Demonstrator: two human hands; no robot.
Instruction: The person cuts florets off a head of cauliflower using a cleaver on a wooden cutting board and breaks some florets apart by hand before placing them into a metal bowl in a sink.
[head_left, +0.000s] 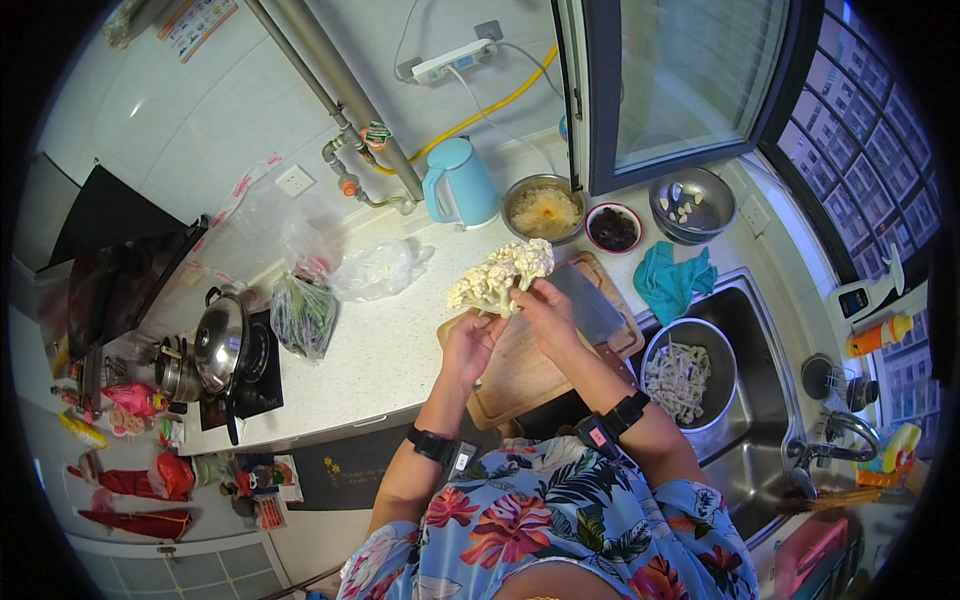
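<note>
A large piece of cauliflower is held up in front of me over a wooden cutting board. My left hand grips its stem from the near left side. On the right, my right hand has its thumb and fingers on the stem and a floret. Lying on the board's right part is a cleaver with a broad steel blade; its dark handle points towards me, partly behind my right forearm.
Behind the board stand a blue kettle, a bowl of pale food, a bowl of dark food and a steel bowl with garlic cloves. Mushrooms fill a bowl in the sink. Bagged greens sit left, near a lidded wok.
</note>
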